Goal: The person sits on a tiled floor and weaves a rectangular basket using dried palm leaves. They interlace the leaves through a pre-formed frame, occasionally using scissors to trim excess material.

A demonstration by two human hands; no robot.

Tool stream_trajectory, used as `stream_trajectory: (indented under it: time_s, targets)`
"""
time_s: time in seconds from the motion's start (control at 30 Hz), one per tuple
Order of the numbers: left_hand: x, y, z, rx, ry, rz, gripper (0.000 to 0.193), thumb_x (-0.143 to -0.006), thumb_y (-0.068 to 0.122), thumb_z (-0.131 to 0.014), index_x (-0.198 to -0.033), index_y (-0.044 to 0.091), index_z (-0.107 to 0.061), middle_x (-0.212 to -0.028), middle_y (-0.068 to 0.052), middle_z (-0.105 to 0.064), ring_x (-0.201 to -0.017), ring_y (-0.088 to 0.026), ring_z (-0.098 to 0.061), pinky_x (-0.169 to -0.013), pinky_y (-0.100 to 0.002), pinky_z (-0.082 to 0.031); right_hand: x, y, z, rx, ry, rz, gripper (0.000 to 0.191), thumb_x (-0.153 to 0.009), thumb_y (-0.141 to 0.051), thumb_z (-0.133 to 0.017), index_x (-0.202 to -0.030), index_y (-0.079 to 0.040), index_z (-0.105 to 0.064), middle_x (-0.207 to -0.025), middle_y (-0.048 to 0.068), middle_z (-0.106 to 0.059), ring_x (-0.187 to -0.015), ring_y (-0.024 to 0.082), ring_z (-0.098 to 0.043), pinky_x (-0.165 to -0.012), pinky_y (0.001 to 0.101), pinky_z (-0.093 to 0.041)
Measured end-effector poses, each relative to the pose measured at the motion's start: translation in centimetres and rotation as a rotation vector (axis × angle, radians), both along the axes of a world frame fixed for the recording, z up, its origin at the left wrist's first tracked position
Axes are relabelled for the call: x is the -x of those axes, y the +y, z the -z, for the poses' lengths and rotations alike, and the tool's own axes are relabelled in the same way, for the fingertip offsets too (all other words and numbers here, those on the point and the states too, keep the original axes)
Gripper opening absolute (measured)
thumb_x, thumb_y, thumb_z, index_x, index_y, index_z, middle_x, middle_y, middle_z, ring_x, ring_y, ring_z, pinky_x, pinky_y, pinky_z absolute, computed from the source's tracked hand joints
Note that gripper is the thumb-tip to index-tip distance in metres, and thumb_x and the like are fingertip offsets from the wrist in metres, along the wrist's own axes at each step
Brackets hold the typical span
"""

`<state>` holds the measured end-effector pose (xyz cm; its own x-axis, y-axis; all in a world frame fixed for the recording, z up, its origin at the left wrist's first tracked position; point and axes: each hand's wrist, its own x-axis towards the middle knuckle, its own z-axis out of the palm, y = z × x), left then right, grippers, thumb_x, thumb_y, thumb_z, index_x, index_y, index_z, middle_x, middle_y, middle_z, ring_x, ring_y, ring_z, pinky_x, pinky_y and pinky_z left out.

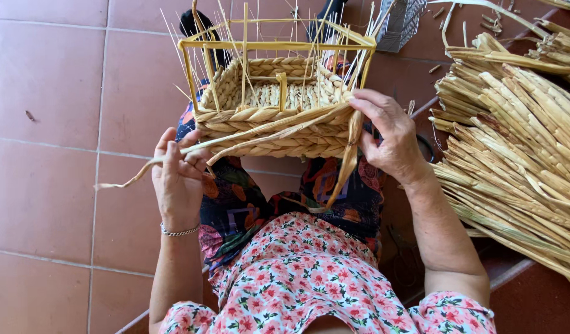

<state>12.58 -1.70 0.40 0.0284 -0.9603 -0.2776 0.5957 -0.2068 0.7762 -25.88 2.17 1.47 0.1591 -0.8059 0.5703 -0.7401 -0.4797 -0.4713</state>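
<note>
A half-woven straw basket (pixel 266 127) on a yellow rectangular frame (pixel 276 44) rests on my knees. Thin upright stakes stick out of its top. My left hand (pixel 178 176) pinches two flat straw strands (pixel 248 137) that run from the basket's right front corner across its front wall and trail off to the left. My right hand (pixel 389 135) presses on that right front corner, fingers over the woven rim, with another strand hanging down under it.
A big heap of dried straw stalks (pixel 520 142) lies on the floor to my right. A wire basket (pixel 399 23) stands behind the frame. Terracotta floor tiles (pixel 56 154) spread to my left. My lap is covered by patterned cloth.
</note>
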Motion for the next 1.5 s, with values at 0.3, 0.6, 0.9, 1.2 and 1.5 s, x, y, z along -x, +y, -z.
stream_trajectory:
  time_s: [0.3,0.6,0.9,1.2,1.5]
  targets:
    - [3.1,2.6,-5.2,0.388,-0.626,0.680,0.011,-0.099,0.009,-0.073,-0.100,-0.002,-0.072,-0.083,-0.008,-0.067,-0.071,-0.010,-0.061,-0.062,-0.023,-0.050,0.3,-2.2,-0.3,-0.152,-0.144,-0.048,0.020,-0.103,-0.011,-0.073,-0.122,-0.004,-0.068,-0.102,0.009,-0.070,-0.091,0.019,-0.070,-0.079,0.0306,-0.061]
    - [19.5,-7.6,-3.3,0.796,-1.388,0.880,0.012,-0.102,0.011,-0.063,-0.104,0.001,-0.070,-0.085,-0.015,-0.073,-0.076,-0.028,-0.073,-0.069,-0.040,-0.058,-0.1,-1.2,-1.0,-0.338,-0.332,0.005,0.021,-0.103,-0.005,-0.069,-0.124,-0.003,-0.069,-0.109,0.011,-0.072,-0.098,0.018,-0.073,-0.084,0.0290,-0.062]
    - [20.0,-7.1,-0.4,0.613,-1.238,0.732,0.015,-0.099,0.027,-0.070,-0.101,0.012,-0.068,-0.074,-0.009,-0.071,-0.059,-0.022,-0.066,-0.056,-0.038,-0.052,0.0,-1.2,0.6,-0.298,-0.404,0.032,0.020,-0.101,-0.006,-0.072,-0.121,-0.004,-0.071,-0.107,0.007,-0.073,-0.098,0.014,-0.073,-0.084,0.0272,-0.063]
    - [16.8,-1.4,1.1,1.376,-1.150,0.415,0.027,-0.087,0.010,-0.074,-0.113,0.007,-0.067,-0.131,-0.011,-0.064,-0.118,-0.029,-0.063,-0.098,-0.043,-0.055,-0.8,-3.0,0.2,-0.194,-0.207,0.100,0.006,-0.096,-0.008,-0.080,-0.101,-0.006,-0.077,-0.087,0.005,-0.073,-0.077,0.016,-0.068,-0.067,0.0300,-0.056]
    - [13.1,-1.3,-2.1,1.194,-1.042,0.214,0.048,-0.100,0.008,-0.070,-0.144,0.008,-0.050,-0.159,-0.011,-0.044,-0.147,-0.034,-0.046,-0.124,-0.046,-0.039,-1.7,-3.7,-0.6,-0.174,-0.075,0.061,0.009,-0.094,-0.001,-0.077,-0.102,-0.002,-0.074,-0.094,0.011,-0.073,-0.086,0.022,-0.071,-0.077,0.0357,-0.059]
